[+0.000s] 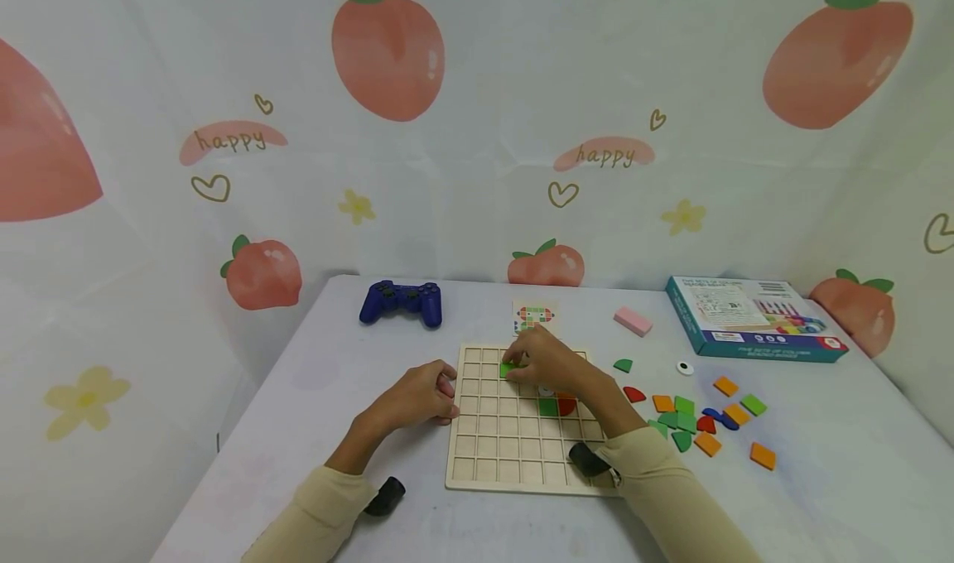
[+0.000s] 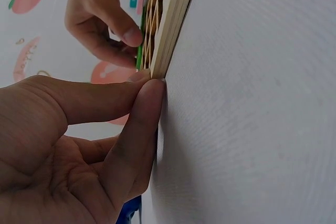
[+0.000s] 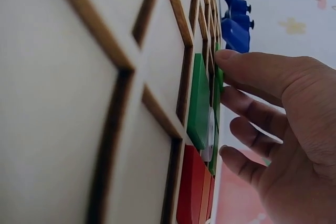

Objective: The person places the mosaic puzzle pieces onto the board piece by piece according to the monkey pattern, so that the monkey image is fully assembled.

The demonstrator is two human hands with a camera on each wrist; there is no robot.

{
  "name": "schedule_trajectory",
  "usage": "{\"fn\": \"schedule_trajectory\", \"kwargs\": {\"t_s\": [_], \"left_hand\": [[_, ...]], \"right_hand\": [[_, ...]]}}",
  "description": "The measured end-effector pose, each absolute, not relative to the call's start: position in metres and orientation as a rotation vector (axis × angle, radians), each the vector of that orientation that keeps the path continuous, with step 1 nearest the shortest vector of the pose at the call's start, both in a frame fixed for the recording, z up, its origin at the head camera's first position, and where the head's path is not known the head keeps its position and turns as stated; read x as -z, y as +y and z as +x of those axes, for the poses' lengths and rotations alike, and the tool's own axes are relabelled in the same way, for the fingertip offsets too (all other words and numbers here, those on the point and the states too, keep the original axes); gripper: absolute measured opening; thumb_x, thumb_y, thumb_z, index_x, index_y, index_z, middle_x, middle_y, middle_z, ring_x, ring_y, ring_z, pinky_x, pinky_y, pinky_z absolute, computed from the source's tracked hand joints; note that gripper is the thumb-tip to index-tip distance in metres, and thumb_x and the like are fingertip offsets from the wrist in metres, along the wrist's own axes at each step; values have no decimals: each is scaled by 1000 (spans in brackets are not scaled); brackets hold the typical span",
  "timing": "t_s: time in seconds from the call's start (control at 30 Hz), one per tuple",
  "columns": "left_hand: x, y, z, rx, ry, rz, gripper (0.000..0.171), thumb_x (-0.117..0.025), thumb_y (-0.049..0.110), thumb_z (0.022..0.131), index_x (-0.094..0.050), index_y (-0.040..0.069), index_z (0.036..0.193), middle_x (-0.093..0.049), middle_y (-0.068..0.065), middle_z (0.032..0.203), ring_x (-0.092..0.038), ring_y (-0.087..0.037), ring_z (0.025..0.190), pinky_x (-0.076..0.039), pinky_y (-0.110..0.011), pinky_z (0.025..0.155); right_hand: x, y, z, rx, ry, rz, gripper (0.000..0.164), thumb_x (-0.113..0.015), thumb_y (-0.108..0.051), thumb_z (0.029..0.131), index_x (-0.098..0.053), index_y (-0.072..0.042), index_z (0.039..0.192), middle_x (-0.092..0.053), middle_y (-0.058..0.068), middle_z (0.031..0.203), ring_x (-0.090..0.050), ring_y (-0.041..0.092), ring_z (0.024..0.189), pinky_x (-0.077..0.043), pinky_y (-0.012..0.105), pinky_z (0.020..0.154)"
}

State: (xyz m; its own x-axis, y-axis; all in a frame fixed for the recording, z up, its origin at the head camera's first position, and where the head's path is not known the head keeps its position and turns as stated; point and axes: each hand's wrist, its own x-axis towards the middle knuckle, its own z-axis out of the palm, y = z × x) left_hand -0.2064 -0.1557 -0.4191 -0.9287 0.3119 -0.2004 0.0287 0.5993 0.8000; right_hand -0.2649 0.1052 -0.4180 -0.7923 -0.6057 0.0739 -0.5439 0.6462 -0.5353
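Observation:
A wooden grid board (image 1: pixel 484 447) lies flat on the white table. My left hand (image 1: pixel 419 394) holds its left edge, with thumb (image 2: pixel 100 98) and index finger pinching the rim in the left wrist view. Over the board's upper part, my right hand (image 1: pixel 550 363) pinches a light green square tile (image 1: pixel 507 370) between thumb and fingers, at a cell in the upper rows. Part of that tile is hidden by the fingers. A dark green square (image 1: pixel 547 406), a red piece (image 1: pixel 566 404) and a partly covered white piece (image 1: pixel 546 391) sit in cells below the right hand.
Loose green, red, orange and blue pieces (image 1: pixel 706 445) lie right of the board, with an eye disc (image 1: pixel 684 368). Behind stand a pattern card (image 1: pixel 533 315), a pink block (image 1: pixel 633 321), a blue game controller (image 1: pixel 401 300) and a flat box (image 1: pixel 756 319).

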Motion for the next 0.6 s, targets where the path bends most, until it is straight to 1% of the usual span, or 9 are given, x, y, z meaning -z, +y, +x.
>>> {"fn": "schedule_trajectory", "kwargs": {"t_s": [0.13,0.2,0.23,0.27,0.33,0.43,0.5,0.53,0.6], "left_hand": [[417,-156,-205,-1258,2508,295,52,-82,1,84,-60,-8,131,-63,-9,101,-63,-16,83,-55,-30,75],[417,-157,-204,-1262,2506,307,53,-82,1,84,-59,-8,131,-64,-9,101,-63,-16,84,-55,-30,75],[417,-157,-204,-1265,2504,313,53,-82,1,84,-59,-8,130,-64,-9,101,-63,-16,84,-55,-31,75],[417,-157,-204,-1265,2504,312,53,-82,1,84,-59,-8,131,-64,-9,101,-63,-16,84,-55,-31,76],[417,-157,-204,-1268,2499,318,54,-82,1,84,-59,-8,131,-63,-10,102,-63,-16,84,-55,-31,76],[418,-157,-204,-1269,2496,321,54,-82,1,84,-59,-9,131,-63,-10,102,-63,-16,84,-55,-31,76],[418,-158,-205,-1271,2494,324,54,-82,1,84,-59,-9,132,-63,-10,102,-63,-16,84,-55,-31,76],[418,-157,-205,-1271,2495,323,54,-82,1,84,-59,-9,132,-63,-10,102,-63,-16,84,-55,-31,76],[417,-158,-205,-1269,2496,321,54,-82,2,84,-59,-9,132,-63,-10,102,-63,-16,84,-55,-30,76]], "right_hand": [[417,105,-264,826,2750,-960,18,-82,-15,93,-83,-6,108,-75,2,105,-61,22,108,-46,52,107],[417,106,-263,818,2753,-938,18,-81,-15,93,-83,-6,109,-74,3,108,-60,23,111,-49,51,102],[417,106,-262,818,2750,-925,18,-81,-15,94,-83,-7,110,-73,3,109,-59,23,112,-49,51,102],[417,106,-262,818,2746,-924,18,-81,-14,94,-83,-7,110,-73,3,110,-60,24,113,-49,51,103],[416,108,-261,828,2735,-917,19,-80,-14,95,-82,-7,112,-73,3,112,-60,24,114,-46,54,109],[413,112,-260,869,2707,-929,23,-79,-13,95,-80,-5,117,-75,3,113,-64,24,112,-47,55,109],[411,116,-260,901,2689,-927,26,-79,-13,95,-78,-4,119,-76,4,114,-65,23,109,-50,52,106],[410,119,-259,921,2677,-916,27,-78,-13,96,-77,-3,121,-76,4,114,-65,22,107,-53,49,100],[407,124,-258,950,2662,-878,28,-77,-13,97,-76,-3,123,-75,4,114,-65,21,105,-55,44,93]]}}
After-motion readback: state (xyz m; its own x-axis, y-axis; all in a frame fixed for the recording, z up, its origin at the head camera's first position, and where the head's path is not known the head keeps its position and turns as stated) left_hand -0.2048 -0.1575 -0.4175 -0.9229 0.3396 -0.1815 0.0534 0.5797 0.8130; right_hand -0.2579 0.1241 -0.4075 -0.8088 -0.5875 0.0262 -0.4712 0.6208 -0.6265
